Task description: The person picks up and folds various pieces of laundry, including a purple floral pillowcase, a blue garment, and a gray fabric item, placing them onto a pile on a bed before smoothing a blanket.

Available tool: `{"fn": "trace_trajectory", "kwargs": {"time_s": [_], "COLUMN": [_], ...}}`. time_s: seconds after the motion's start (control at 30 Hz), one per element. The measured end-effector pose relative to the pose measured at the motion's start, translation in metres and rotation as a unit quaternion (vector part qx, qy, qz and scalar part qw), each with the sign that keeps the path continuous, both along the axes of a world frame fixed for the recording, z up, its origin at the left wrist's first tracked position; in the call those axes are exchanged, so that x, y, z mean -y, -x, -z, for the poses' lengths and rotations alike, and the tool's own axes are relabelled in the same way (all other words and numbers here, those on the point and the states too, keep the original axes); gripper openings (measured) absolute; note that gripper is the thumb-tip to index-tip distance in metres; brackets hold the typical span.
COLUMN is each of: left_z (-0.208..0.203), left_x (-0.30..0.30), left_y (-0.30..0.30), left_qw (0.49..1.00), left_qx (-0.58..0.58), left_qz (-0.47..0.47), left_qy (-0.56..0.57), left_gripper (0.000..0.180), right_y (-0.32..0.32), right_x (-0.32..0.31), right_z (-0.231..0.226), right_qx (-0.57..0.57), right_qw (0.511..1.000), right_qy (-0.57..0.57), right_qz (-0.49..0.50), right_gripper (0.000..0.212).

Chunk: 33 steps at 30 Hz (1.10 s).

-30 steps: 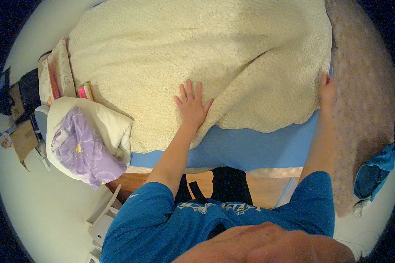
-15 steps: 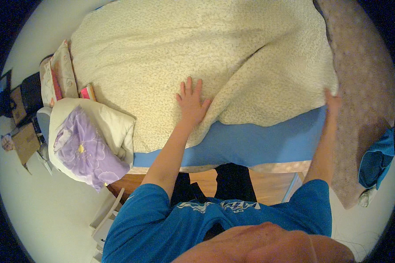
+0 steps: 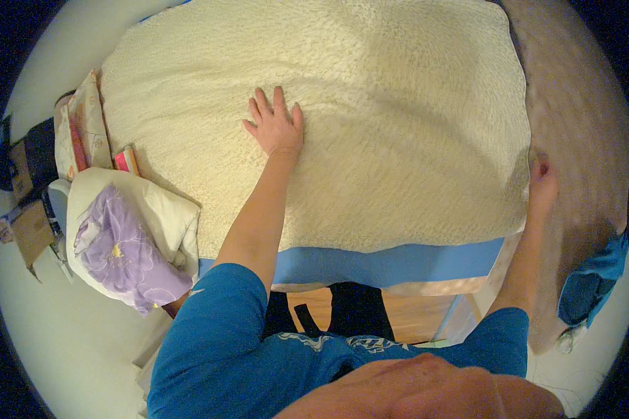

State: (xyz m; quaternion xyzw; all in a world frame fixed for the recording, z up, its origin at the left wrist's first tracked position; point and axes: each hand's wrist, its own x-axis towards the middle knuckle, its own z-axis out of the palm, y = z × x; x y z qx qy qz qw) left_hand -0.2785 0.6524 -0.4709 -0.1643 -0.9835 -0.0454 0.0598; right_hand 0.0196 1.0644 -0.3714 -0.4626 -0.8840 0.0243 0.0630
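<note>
A cream, fleecy blanket [image 3: 398,160] with a fine mottled pattern lies spread over a bed. Below its near edge shows a strip of blue sheet [image 3: 391,264]. My left hand [image 3: 276,131] rests palm down on the blanket's middle, fingers spread and holding nothing. At the blanket's right edge is my right hand [image 3: 544,185], its fingers curled. Whether any of the blanket is in those fingers cannot be made out.
On the left lie a white pillow [image 3: 168,199], a purple flowered cloth [image 3: 115,248], a pale patterned cushion [image 3: 91,126] and a small red-and-white item [image 3: 126,160]. A brown surface [image 3: 580,105] runs along the right; a blue cloth [image 3: 594,279] is at lower right.
The blanket's diagonal fold has flattened, and its near edge has come closer to me, covering more blue. My left hand has moved up and left; my right hand is slightly lower, outside the edge.
</note>
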Motion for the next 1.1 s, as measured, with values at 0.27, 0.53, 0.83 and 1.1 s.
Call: {"fn": "trace_trajectory", "kwargs": {"time_s": [0.27,0.53,0.83,1.1], "left_z": [0.023,0.043,0.044,0.038], "left_x": [-0.003,0.009,0.011,0.004], "left_y": [0.001,0.001,0.001,0.003], "left_qw": [0.999,0.998,0.997,0.995], "left_qx": [0.039,0.04,0.053,0.075], "left_qz": [-0.006,-0.017,-0.027,-0.017], "left_qy": [-0.034,-0.04,-0.053,-0.068], "left_gripper": [0.047,0.047,0.046,0.053], "right_y": [0.28,0.391,0.394,0.417], "right_x": [-0.091,-0.076,-0.116,-0.185], "right_z": [0.022,0.107,0.135,0.092], "right_qx": [-0.047,0.105,0.048,-0.05], "right_qw": [0.991,0.982,0.98,0.984], "right_qy": [-0.031,-0.01,-0.066,-0.168], "right_qz": [-0.123,-0.157,-0.179,-0.042], "right_gripper": [0.047,0.064,0.048,0.061]}}
